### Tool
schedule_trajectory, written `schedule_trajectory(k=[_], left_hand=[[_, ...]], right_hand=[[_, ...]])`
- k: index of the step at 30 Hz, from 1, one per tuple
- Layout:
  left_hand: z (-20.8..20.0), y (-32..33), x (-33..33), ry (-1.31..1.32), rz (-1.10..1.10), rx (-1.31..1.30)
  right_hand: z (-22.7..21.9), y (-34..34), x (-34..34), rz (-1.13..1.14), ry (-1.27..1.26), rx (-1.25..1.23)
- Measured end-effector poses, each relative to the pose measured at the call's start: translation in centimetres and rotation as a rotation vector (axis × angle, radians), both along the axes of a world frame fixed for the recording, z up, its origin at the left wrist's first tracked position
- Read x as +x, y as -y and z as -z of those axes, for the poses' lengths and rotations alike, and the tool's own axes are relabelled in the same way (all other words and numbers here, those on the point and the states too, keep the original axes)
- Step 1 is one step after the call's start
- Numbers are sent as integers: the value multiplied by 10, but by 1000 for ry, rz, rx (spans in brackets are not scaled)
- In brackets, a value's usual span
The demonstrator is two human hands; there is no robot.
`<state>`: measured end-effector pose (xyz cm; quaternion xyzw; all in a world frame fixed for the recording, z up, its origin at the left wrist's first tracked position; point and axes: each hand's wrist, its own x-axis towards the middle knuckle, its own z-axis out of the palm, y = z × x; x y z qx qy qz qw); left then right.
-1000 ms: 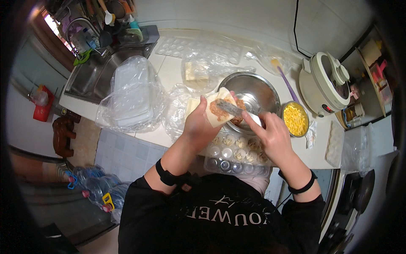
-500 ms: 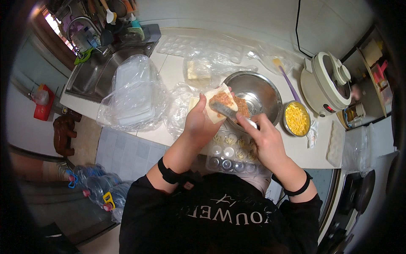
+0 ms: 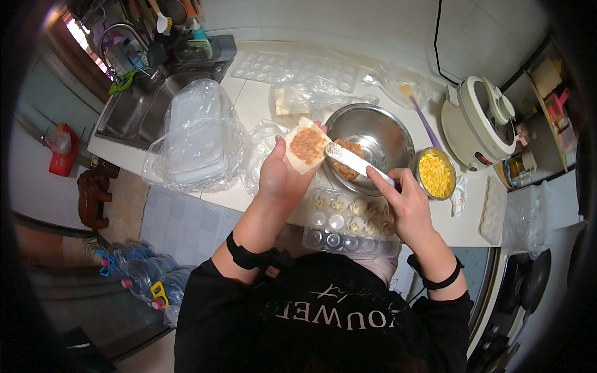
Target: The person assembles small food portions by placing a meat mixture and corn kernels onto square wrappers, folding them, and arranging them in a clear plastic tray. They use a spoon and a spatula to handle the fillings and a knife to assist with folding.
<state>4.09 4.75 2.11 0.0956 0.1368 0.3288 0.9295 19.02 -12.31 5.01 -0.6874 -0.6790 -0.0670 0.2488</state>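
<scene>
On the fingers of my left hand (image 3: 277, 178) lies a square, pale dumpling wrapper (image 3: 300, 163). Pinkish minced meat (image 3: 308, 145) is spread flat over its middle. My right hand (image 3: 408, 206) is closed round the handle of a flat metal spreader (image 3: 348, 159). The spreader's tip is just right of the wrapper, over the near left side of a steel mixing bowl (image 3: 401, 127). More minced meat sits inside that bowl, partly hidden by the blade. Nearest my body, a clear plastic tray (image 3: 317, 248) holds several folded dumplings (image 3: 356, 224) in round cups.
To the right are a small bowl of yellow corn (image 3: 436, 174), a purple-handled spatula (image 3: 425, 121) and a white electric cooker (image 3: 476, 124). At left, bagged plastic boxes (image 3: 198, 133) stand beside the sink (image 3: 144, 112). Bagged wrappers (image 3: 291, 102) lie behind my left hand.
The spreader has come off the meat and moved right, away from the wrapper. The meat now lies flatter across the wrapper. My left hand has shifted slightly left.
</scene>
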Motion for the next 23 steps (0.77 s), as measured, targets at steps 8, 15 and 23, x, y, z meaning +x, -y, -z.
schedule_trajectory(k=[8, 15, 23], left_hand=[[-8, 15, -3, 46, 113, 34], [-3, 1, -7, 16, -65, 46], [-2, 14, -1, 85, 74, 141]], right_hand=[[20, -6, 5, -57, 54, -13], [13, 4, 7, -6, -196, 114], [35, -8, 15, 30, -1154, -456]])
